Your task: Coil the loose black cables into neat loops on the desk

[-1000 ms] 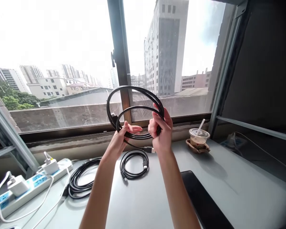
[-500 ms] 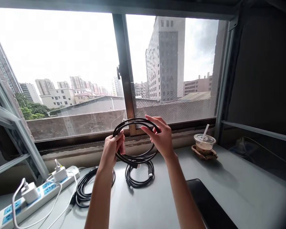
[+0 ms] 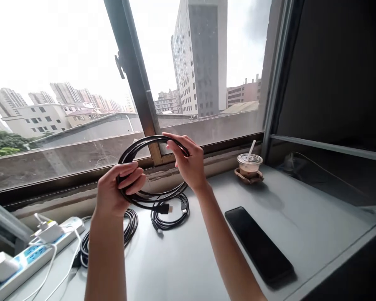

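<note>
Between my two hands a coiled black HDMI cable [image 3: 150, 200] is held up above the table, its loops forming a ring. My left hand [image 3: 117, 188] is closed around the left side of the coil. At the upper right of the ring, my right hand [image 3: 189, 161] grips the loops between thumb and fingers. One plug [image 3: 164, 208] with a metal end hangs at the bottom of the coil. Behind and below it lies a smaller coiled black USB cable [image 3: 169, 225]. Another black coiled cable [image 3: 131, 228] rests on the table, partly hidden by my left forearm.
A white power strip [image 3: 50, 244] with plugged-in chargers and white cords lies at the left. On the right of the table [image 3: 181, 267] is a black phone [image 3: 260, 246]. A lidded drink cup [image 3: 250, 164] stands in a cardboard holder near the window.
The view has turned right and tilted, so the whole phone shows. My left hand has rolled, with its curled fingers now showing across the coil. Both hands still hold the cable.
</note>
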Tool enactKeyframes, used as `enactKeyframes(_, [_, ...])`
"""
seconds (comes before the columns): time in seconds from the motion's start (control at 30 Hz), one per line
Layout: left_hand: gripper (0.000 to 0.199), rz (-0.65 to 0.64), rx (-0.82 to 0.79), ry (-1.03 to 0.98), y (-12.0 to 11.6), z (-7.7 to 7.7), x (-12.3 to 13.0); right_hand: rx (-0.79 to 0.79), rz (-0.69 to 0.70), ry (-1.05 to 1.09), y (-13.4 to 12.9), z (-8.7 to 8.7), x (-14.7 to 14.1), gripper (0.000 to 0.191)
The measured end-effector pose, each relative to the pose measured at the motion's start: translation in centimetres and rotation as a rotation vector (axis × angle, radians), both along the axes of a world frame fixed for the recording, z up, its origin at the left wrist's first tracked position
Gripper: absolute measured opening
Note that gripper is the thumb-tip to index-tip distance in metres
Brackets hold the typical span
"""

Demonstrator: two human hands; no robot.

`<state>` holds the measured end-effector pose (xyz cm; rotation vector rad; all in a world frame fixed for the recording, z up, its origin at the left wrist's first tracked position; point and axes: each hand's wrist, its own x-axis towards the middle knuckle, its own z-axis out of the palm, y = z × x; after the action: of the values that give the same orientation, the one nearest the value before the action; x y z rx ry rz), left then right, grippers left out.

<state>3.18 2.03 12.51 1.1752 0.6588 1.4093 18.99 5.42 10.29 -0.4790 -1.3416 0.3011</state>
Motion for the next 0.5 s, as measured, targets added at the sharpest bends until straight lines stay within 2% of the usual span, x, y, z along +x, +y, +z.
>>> enactKeyframes(0.07, [0.039, -0.002, 0.006, -0.006, -0.1, 0.4, -0.1, 0.010, 0.034, -0.028, 0.0, 0.1, 0.1, 0.026])
enactKeyframes(0.2, [0.058, 0.079, -0.007, 0.096, 0.2, 0.7, -0.4, 0.007, 0.066, -0.076, -0.6, 0.6, 0.4, 0.023])
enactKeyframes(0.37, [0.055, 0.181, 0.013, 0.298, 1.3, 0.1, -0.7, -0.038, 0.042, -0.233, -0.6, 0.6, 1.1, 0.020])
enactKeyframes(0.5, [0.045, 0.425, 0.175, 0.340, 1.8, -0.9, 0.2, -0.131, -0.015, -0.297, -0.5, 0.5, 1.1, 0.021])
